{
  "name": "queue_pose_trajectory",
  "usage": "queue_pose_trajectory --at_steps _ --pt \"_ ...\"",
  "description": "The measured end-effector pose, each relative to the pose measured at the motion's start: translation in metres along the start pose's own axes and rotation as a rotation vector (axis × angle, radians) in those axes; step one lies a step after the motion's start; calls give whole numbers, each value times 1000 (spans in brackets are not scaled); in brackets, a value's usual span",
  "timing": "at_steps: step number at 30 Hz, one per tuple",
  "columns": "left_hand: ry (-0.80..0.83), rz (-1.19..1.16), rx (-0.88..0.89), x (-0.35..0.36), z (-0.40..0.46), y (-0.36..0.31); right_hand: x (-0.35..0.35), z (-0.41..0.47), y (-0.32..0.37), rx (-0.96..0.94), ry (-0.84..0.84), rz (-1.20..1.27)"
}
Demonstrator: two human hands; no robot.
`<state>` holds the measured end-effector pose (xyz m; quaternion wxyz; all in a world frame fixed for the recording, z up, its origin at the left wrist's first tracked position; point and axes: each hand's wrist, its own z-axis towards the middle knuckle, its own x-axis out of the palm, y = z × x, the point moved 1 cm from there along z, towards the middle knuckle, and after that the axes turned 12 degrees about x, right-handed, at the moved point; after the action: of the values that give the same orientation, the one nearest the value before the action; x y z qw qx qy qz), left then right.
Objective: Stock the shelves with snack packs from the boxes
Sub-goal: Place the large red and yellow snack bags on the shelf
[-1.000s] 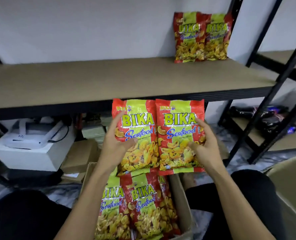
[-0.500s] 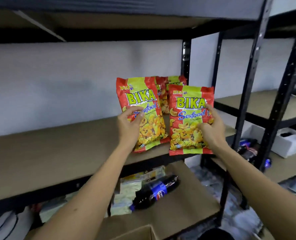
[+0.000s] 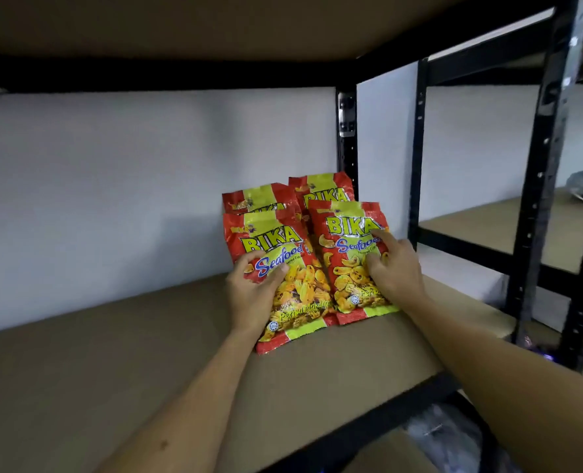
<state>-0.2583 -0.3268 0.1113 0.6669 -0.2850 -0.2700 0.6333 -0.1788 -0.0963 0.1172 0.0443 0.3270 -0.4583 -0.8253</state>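
Two red-and-green BIKA Seafood snack packs lean on the brown shelf board in front of two more packs that stand against the white wall. My left hand grips the left front pack, thumb across its face. My right hand holds the right front pack, fingers curled on its right side and the index finger stretched over the print. Both front packs rest with their bottom edges on the board.
A black metal upright stands just behind the packs at the shelf's right end. A second rack with brown boards stands to the right. Another board hangs overhead. The shelf stretches bare to the left of the packs.
Both hands carried the two packs up from the box, forward onto the shelf, and set them down in front of the two packs at the wall. The view rose and moved closer.
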Motion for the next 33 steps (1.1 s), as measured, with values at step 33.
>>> queue_pose_trajectory --at_steps 33 --pt "77 253 -25 53 94 124 78 129 -34 -163 -262 -146"
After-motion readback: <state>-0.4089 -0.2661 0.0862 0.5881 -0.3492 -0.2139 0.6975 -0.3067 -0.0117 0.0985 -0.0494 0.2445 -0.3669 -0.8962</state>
